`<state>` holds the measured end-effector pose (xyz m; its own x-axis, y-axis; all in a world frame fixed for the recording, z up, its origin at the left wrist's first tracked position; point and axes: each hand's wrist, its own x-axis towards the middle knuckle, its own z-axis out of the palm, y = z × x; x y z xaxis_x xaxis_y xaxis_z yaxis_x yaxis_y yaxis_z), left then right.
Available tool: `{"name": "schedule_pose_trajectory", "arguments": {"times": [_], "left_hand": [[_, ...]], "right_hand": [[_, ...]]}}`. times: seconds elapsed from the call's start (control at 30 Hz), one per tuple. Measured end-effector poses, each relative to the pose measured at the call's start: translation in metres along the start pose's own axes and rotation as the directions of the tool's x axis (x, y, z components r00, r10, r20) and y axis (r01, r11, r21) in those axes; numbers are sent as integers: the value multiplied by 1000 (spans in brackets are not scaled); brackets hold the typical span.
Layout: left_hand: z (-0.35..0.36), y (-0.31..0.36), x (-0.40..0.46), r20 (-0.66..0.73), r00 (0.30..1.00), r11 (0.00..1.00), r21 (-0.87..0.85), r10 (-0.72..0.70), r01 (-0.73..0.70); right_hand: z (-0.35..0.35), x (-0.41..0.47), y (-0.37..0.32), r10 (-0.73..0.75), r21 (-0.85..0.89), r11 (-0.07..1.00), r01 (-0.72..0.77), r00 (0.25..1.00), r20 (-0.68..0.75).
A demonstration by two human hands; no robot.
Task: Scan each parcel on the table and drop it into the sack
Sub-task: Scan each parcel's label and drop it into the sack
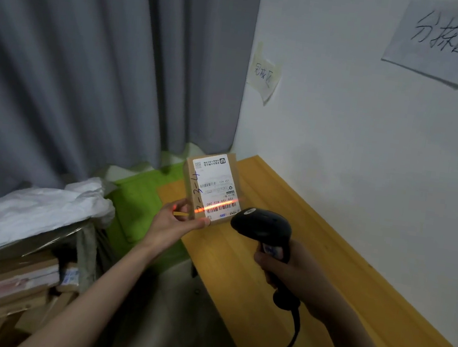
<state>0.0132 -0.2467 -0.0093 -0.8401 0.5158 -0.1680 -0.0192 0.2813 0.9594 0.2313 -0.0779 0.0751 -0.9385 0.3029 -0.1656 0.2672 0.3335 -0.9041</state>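
My left hand [176, 223] holds a small brown cardboard parcel [210, 187] upright above the wooden table [280, 282], its white shipping label facing me. My right hand [288, 268] grips a black handheld barcode scanner [263, 226] just right of the parcel, its cable hanging down. An orange-red scan line crosses the lower barcode on the label and touches my left fingers. A green sack [133, 204] lies open at the table's left end, beyond and below the parcel.
A white woven bag [27, 213] drapes over a metal shelf at the left, with several stacked parcels [24, 280] beneath it. Grey curtains hang behind. Two handwritten paper signs are stuck on the white wall to the right.
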Motion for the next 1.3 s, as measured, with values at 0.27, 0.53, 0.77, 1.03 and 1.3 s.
{"name": "schedule_pose_trajectory", "arguments": {"times": [0.27, 0.53, 0.77, 1.03, 1.3], "left_hand": [[-57, -30, -44, -112, 990, 993, -89, -89, 80], [-141, -96, -127, -259, 918, 952, -126, -302, 277], [-214, -139, -196, -418, 782, 887, -237, -462, 397], [-276, -201, -249, -401, 587, 710, -388, -704, 587], [-295, -266, -236, -306, 429, 514, -660, -850, 548]], "right_hand": [[38, 41, -12, -20, -62, 998, 32, 982, 186], [127, 94, -35, -31, -58, 996, 60, 911, 411], [214, 115, -48, 13, -74, 997, 29, 858, 513], [285, 122, -58, 87, -129, 992, -18, 829, 553], [331, 125, -57, 153, -178, 982, -66, 829, 538]]}}
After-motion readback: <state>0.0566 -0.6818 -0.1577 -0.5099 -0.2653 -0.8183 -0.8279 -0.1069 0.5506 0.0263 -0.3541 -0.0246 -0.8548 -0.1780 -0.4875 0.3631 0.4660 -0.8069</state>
